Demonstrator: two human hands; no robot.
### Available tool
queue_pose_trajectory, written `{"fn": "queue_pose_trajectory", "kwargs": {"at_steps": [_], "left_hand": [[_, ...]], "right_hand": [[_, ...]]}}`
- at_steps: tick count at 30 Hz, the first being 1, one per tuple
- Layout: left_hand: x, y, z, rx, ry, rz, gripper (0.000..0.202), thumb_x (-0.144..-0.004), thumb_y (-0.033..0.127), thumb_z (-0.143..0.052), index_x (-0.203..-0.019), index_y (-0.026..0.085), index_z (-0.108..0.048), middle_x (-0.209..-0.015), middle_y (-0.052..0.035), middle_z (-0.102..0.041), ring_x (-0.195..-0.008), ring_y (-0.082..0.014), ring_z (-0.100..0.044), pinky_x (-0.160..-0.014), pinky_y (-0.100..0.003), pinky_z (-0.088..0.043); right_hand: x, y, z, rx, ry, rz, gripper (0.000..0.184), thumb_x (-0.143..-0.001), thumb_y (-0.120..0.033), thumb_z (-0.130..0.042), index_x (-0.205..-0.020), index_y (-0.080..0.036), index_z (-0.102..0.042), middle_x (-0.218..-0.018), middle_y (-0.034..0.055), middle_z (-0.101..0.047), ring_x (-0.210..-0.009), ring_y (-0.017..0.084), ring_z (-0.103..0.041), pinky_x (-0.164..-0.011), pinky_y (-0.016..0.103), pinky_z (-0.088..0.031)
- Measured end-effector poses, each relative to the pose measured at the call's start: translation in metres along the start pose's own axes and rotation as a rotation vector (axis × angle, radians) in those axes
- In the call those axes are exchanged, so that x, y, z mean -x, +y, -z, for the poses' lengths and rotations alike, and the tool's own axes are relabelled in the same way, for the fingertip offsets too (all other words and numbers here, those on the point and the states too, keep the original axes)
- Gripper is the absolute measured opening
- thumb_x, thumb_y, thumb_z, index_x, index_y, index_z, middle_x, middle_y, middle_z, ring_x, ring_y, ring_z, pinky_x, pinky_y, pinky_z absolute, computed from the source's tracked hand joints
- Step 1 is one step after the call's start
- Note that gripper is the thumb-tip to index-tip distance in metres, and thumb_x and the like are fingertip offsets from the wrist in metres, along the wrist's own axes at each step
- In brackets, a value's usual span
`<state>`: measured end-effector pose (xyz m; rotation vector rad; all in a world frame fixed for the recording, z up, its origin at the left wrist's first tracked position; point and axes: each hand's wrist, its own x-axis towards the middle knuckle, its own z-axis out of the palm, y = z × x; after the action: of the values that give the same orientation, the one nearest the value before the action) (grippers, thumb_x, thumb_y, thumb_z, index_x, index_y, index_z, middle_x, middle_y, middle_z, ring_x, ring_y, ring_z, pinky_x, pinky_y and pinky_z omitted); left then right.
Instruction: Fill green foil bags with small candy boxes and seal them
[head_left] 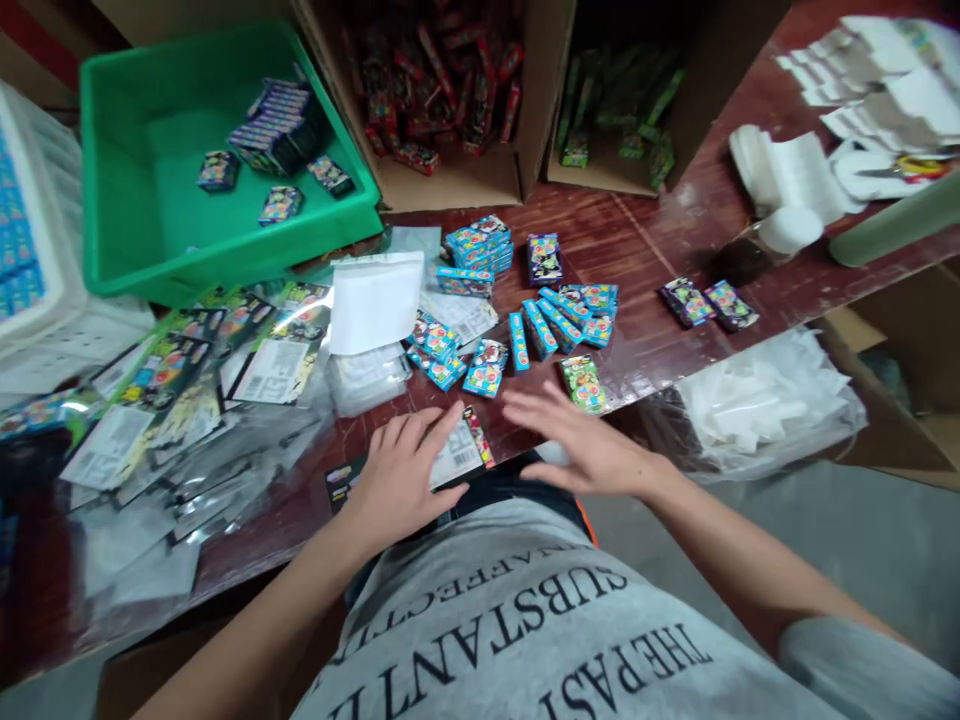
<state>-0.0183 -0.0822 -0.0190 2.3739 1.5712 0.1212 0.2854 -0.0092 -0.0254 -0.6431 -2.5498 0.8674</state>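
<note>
A flat printed packet (459, 458) lies at the near edge of the counter (660, 250), and the left hand (397, 475) rests flat on it, fingers spread. The right hand (589, 445) hovers just to its right, open and fanned, holding nothing, near a small green box (583, 383). Farther off lie scattered small blue boxes (559, 320) — to the left a heap of printed pouches (187, 380), and at the far left a green bin (172, 210).

A packing workroom: small printed boxes (551, 320) litter the counter (645, 250), with stocked cartons (450, 90) behind it and a green bin (120, 200) at its left end.
</note>
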Motion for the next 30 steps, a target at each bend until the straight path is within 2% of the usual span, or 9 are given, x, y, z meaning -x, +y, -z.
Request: {"fn": "queue_pose_trajectory", "kwargs": {"at_steps": [2, 4, 6, 9, 12, 14, 17, 21, 30], "left_hand": [[-0.008, 0.0, 0.006, -0.099, -0.05, -0.072, 0.08, -0.087, 0.043, -0.068, -0.16, 0.037, -0.036, -0.14, -0.0151, -0.053, -0.112, -0.038, -0.052, -0.091, -0.051, -0.045], [-0.018, 0.0, 0.012, -0.16, -0.094, -0.162, 0.071, -0.085, 0.041, -0.067, -0.153, 0.041, -0.047, -0.134, -0.015, -0.055, -0.106, -0.0375, -0.053, -0.083, -0.049, -0.047], [-0.027, 0.0, 0.018, -0.172, -0.123, -0.225, 0.059, -0.081, 0.039, -0.069, -0.14, 0.036, -0.062, -0.129, -0.0157, -0.057, -0.103, -0.0365, -0.054, -0.081, -0.047, -0.049], [-0.031, 0.001, 0.027, -0.164, -0.125, -0.242, 0.044, -0.079, 0.037, -0.072, -0.121, 0.028, -0.071, -0.126, -0.0163, -0.058, -0.103, -0.0352, -0.055, -0.085, -0.049, -0.051], [-0.024, 0.006, 0.034, -0.105, -0.061, -0.204, 0.063, -0.081, 0.04, -0.074, -0.141, 0.027, -0.057, -0.131, -0.0162, -0.057, -0.111, -0.0358, -0.056, -0.095, -0.051, -0.051], [-0.019, 0.011, 0.037, -0.031, -0.002, -0.172, 0.092, -0.081, 0.046, -0.076, -0.159, 0.025, -0.031, -0.137, -0.017, -0.055, -0.119, -0.0362, -0.055, -0.104, -0.053, -0.047], [-0.015, 0.019, 0.041, 0.055, 0.066, -0.135, 0.117, -0.079, 0.05, -0.079, -0.165, 0.021, -0.005, -0.144, -0.018, -0.053, -0.124, -0.036, -0.054, -0.108, -0.052, -0.045], [-0.011, 0.021, 0.043, 0.094, 0.122, -0.136, 0.115, -0.079, 0.047, -0.08, -0.164, 0.02, -0.007, -0.14, -0.0177, -0.056, -0.123, -0.0358, -0.054, -0.107, -0.053, -0.046], [-0.01, 0.008, 0.049, 0.07, 0.227, -0.127, 0.091, -0.082, 0.037, -0.078, -0.158, 0.024, -0.029, -0.142, -0.015, -0.052, -0.129, -0.0353, -0.049, -0.112, -0.054, -0.043]], "right_hand": [[0.021, 0.016, 0.026, 0.121, 0.108, -0.142, 0.082, -0.095, -0.047, -0.068, -0.162, -0.026, -0.025, -0.165, 0.0166, -0.038, -0.153, 0.032, -0.035, -0.126, 0.067, -0.016], [0.038, 0.032, 0.05, 0.232, 0.103, -0.252, 0.089, -0.089, -0.05, -0.073, -0.161, -0.025, -0.028, -0.163, 0.0186, -0.039, -0.15, 0.038, -0.038, -0.122, 0.075, -0.013], [0.047, 0.044, 0.064, 0.283, 0.022, -0.296, 0.089, -0.086, -0.048, -0.075, -0.159, -0.022, -0.031, -0.16, 0.0194, -0.044, -0.145, 0.04, -0.042, -0.119, 0.079, -0.013], [0.044, 0.045, 0.066, 0.292, -0.01, -0.288, 0.079, -0.085, -0.044, -0.075, -0.153, -0.02, -0.041, -0.149, 0.0176, -0.055, -0.137, 0.038, -0.049, -0.12, 0.078, -0.012], [0.027, 0.029, 0.054, 0.191, 0.06, -0.204, 0.081, -0.081, -0.052, -0.08, -0.148, -0.022, -0.046, -0.139, 0.0151, -0.059, -0.132, 0.035, -0.053, -0.122, 0.071, -0.016], [0.012, 0.014, 0.046, 0.082, 0.082, -0.098, 0.085, -0.078, -0.059, -0.081, -0.148, -0.023, -0.048, -0.136, 0.0139, -0.058, -0.132, 0.033, -0.052, -0.122, 0.064, -0.023], [-0.013, -0.001, 0.041, -0.009, 0.025, 0.043, 0.082, -0.08, -0.061, -0.079, -0.147, -0.023, -0.05, -0.134, 0.0127, -0.057, -0.127, 0.031, -0.053, -0.118, 0.057, -0.033], [-0.039, -0.005, 0.042, 0.032, -0.069, 0.138, 0.076, -0.085, -0.06, -0.075, -0.147, -0.022, -0.052, -0.135, 0.0139, -0.056, -0.126, 0.031, -0.052, -0.115, 0.056, -0.039], [-0.087, -0.007, 0.063, 0.242, -0.167, 0.243, 0.069, -0.087, -0.048, -0.077, -0.147, -0.024, -0.054, -0.139, 0.0147, -0.056, -0.133, 0.035, -0.05, -0.121, 0.064, -0.029]]}}
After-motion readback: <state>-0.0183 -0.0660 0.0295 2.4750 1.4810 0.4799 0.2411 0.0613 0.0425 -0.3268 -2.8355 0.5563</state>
